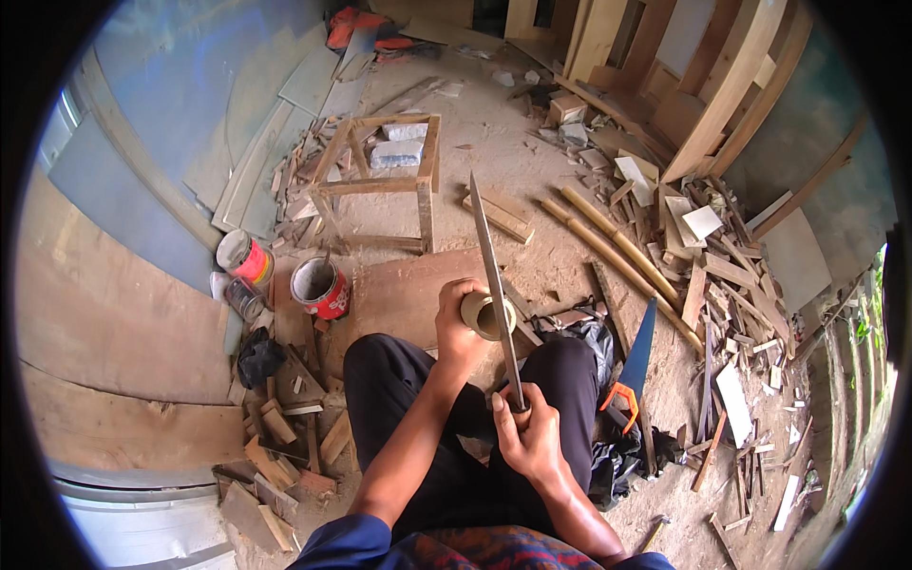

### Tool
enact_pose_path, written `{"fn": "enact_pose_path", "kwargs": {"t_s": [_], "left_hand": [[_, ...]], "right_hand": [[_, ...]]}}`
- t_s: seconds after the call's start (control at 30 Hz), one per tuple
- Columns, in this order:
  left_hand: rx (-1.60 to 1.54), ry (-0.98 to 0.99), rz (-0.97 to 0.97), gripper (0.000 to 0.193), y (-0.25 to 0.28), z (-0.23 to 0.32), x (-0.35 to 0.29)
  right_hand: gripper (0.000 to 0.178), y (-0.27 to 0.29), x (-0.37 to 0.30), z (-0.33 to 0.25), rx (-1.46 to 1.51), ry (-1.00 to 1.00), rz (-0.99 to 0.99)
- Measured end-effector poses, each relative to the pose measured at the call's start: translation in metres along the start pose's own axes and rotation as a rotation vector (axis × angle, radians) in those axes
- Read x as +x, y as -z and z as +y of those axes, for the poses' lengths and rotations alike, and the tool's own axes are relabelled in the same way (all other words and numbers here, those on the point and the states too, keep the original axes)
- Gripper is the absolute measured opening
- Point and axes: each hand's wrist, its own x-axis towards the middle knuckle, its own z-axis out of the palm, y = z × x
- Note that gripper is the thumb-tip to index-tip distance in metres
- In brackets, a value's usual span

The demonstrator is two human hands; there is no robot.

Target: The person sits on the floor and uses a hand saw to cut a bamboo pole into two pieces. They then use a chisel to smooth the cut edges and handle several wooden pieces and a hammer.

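Observation:
My left hand [459, 328] is closed round a short, hollow piece of bamboo [483, 313], its open end facing up toward me. In my right hand [528, 433] is the handle of a machete [489, 252], the long blade pointing up and away. The blade passes in front of the bamboo's open end; I cannot tell whether it touches. Both hands are above my lap, between my knees. Right of my knee, a handsaw [636, 361] with a blue blade and orange handle rests among black plastic and scraps.
A wooden stool frame [425, 204] stands ahead, left of two bamboo poles [617, 247] on the floor. Paint cans [328, 299] are at the left by a plywood board [408, 285]. Wood offcuts [731, 271] pile up along the right, below leaning timber frames [731, 95].

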Motion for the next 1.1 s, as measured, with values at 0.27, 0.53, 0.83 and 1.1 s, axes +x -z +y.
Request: {"fn": "enact_pose_path", "kwargs": {"t_s": [0.27, 0.53, 0.83, 1.1], "left_hand": [[0.046, -0.048, -0.090, 0.041, -0.009, -0.040, -0.006], [-0.066, 0.046, -0.045, 0.038, -0.014, -0.022, -0.016], [-0.104, 0.254, -0.035, 0.032, 0.001, -0.036, -0.006], [-0.064, 0.218, -0.005, 0.028, -0.004, -0.029, -0.013]], "right_hand": [[0.031, 0.006, 0.024, 0.035, -0.072, -0.079, -0.037], [0.017, -0.019, 0.005, 0.057, 0.220, 0.068, 0.100], [0.017, -0.009, 0.025, 0.027, 0.045, 0.214, 0.050], [0.027, -0.014, 0.041, 0.013, 0.006, 0.085, -0.010]]}}
